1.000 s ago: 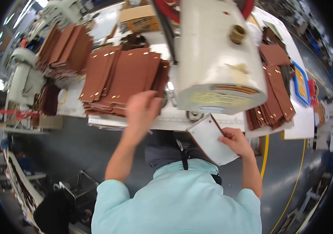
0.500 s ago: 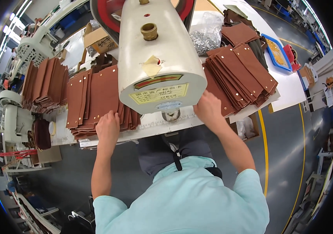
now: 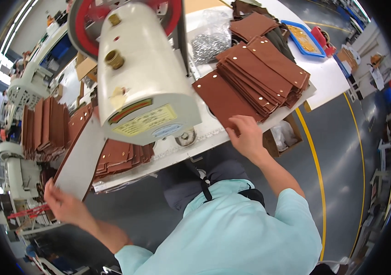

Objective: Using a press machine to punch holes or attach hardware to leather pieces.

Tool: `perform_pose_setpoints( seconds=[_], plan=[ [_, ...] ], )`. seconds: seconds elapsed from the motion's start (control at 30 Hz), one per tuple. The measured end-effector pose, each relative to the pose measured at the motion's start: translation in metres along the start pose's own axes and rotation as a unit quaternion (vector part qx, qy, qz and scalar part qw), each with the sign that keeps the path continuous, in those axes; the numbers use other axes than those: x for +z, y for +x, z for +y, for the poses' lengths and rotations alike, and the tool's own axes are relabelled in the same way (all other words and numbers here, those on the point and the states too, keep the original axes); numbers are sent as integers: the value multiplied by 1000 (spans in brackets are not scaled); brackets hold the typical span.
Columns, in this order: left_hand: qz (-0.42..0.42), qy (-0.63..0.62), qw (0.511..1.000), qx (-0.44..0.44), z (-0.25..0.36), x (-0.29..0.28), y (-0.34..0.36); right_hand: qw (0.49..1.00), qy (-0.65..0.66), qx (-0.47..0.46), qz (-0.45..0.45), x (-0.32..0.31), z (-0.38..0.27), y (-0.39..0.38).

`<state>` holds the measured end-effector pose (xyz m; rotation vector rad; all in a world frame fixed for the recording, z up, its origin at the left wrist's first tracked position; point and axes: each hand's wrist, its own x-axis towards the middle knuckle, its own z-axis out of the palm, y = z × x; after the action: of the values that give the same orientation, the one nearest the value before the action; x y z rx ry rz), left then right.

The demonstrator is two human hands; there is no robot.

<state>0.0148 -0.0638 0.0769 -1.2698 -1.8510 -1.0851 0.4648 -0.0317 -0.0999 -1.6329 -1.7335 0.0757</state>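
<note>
My left hand (image 3: 67, 206) grips the lower end of a brown leather panel (image 3: 80, 158), lifted and tilted so its pale underside shows. Below that panel lies a stack of brown leather panels (image 3: 124, 158) with small metal studs. My right hand (image 3: 247, 140) has thumb and fingers at the near corner of another brown panel (image 3: 223, 98), at the left side of a fanned, studded stack (image 3: 268, 68). Between my hands stands a cream press machine (image 3: 147, 87), its head hiding part of the table behind it.
A bag of metal parts (image 3: 211, 43) lies behind the right stack, with a blue tray of brass-coloured pieces (image 3: 303, 39) farther right. More brown panels (image 3: 44, 126) stand at far left. An open box (image 3: 287, 135) sits below the table's right edge.
My left hand has moved left and down, raising a panel off the left stack. My right hand has come away from the machine's side to a panel's corner. The view has shifted.
</note>
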Motion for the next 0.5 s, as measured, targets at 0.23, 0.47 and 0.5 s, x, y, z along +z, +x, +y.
perform_pose_setpoints(
  seconds=[0.23, 0.47, 0.5],
  plan=[
    [-39, -159, 985, 55, -5, -80, -8, 983, 156, 95, -31, -29, -2, -10],
    [-334, -378, 805, 313, 121, -30, -57, 903, 328, -267, -77, -44, -143, 6],
    [-364, -381, 793, 304, 123, -28, -69, 883, 366, -208, -207, -36, -150, 5]
  ],
)
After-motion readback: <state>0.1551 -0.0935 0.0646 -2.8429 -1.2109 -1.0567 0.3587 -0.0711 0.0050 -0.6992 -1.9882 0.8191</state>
